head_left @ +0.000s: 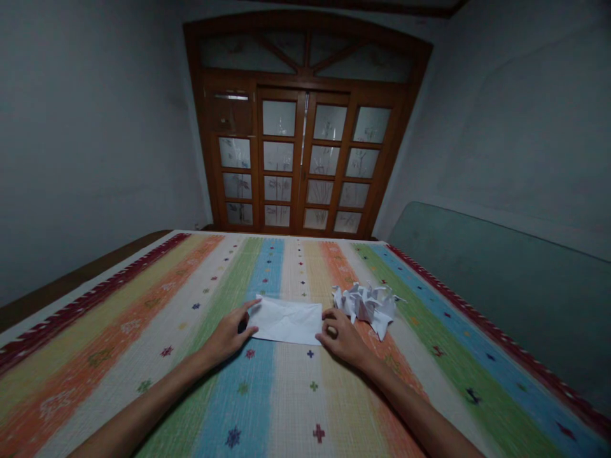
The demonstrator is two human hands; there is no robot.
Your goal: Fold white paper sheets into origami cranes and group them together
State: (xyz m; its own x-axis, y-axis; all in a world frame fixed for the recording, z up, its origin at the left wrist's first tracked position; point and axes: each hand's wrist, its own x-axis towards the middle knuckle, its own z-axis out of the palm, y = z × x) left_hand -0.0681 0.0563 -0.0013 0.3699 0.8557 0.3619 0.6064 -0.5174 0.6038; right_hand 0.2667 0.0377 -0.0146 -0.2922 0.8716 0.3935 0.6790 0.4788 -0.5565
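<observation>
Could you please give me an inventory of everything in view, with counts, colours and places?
White paper: 1, white, flat on the cloth between the hands
Folded paper pieces: several, overlapping too much to count, white, just beyond the right hand
Striped cloth: 1, multicoloured, under the papers
Brown edge: 1, brown, along the cloth's far left
Glazed doorway: 1, brown wood, far side
Panel: 1, grey-green, right
Walls: at least 2, greyish, left and right
Forearms: 2, bare, reaching over the cloth
Left hand: 1, bare, at the paper's left edge
Right hand: 1, bare, at its right edge
</observation>
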